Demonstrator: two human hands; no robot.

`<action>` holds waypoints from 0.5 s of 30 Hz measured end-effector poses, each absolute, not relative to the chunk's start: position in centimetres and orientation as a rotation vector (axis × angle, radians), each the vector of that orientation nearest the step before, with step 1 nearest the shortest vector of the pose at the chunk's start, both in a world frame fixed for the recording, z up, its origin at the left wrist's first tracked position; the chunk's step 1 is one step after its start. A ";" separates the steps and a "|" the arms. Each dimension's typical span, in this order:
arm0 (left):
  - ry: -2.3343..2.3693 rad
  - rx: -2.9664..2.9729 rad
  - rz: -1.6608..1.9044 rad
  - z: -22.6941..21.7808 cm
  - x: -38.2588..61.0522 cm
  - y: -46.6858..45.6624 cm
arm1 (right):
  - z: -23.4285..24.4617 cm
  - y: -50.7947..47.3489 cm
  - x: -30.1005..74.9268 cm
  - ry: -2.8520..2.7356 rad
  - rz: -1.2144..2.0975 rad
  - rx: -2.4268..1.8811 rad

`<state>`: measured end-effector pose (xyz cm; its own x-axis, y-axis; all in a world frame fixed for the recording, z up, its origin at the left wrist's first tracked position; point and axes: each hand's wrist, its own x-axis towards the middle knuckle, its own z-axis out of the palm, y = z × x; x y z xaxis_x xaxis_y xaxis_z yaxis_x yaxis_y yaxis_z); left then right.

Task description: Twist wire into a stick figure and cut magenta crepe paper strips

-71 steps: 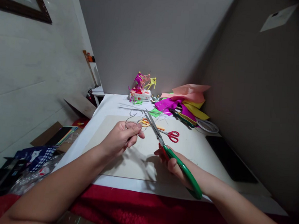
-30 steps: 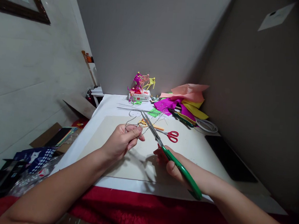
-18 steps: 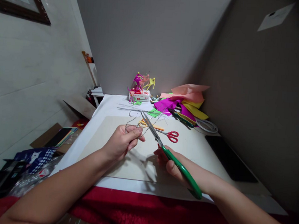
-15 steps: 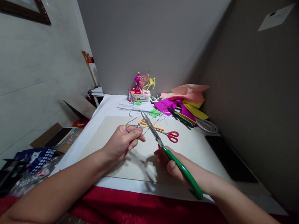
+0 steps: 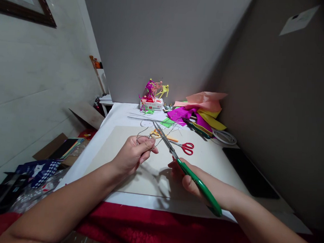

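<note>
Nearest, the right hand [image 5: 189, 179] was clenched round the long green-handled steel scissors [image 5: 199, 185], their blades almost together where they met the thin grey twisted wire [image 5: 142, 136]. The left hand [image 5: 132, 155] sat just beside them. A slip, I judged, might nick it, or the springy wire might jump free. The left fingers [image 5: 149, 147] were pinched tight on that wire, just above the pale surface [image 5: 217, 158]. Small red-handled scissors [image 5: 187, 148] lay farther off.

Well beyond the fingers [image 5: 148, 145], the white box [image 5: 151, 105] on the surface carries red print, too small to read.
</note>
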<state>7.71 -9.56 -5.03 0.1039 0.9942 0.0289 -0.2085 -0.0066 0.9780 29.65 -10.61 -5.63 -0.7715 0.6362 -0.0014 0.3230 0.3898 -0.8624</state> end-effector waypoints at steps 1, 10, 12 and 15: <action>0.968 1.116 1.235 -5.0 7.7 -9.6 | -5.5 -10.6 29.6 -2.328 1.327 -0.843; 0.986 1.099 1.247 -5.1 7.8 -9.5 | -6.1 -10.5 28.8 -2.232 1.342 -1.018; 0.979 1.095 1.253 -5.1 7.8 -9.5 | -6.1 -10.5 28.5 -2.177 1.318 -1.098; 0.968 1.086 1.253 -5.2 7.8 -9.5 | -6.3 -10.5 28.0 -2.081 1.285 -1.169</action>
<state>7.79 -9.54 -5.18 0.0867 0.9960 0.0218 -0.2304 -0.0012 0.9731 27.99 -10.52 -6.29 -0.5538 0.8297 -0.0701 0.4343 0.2160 -0.8745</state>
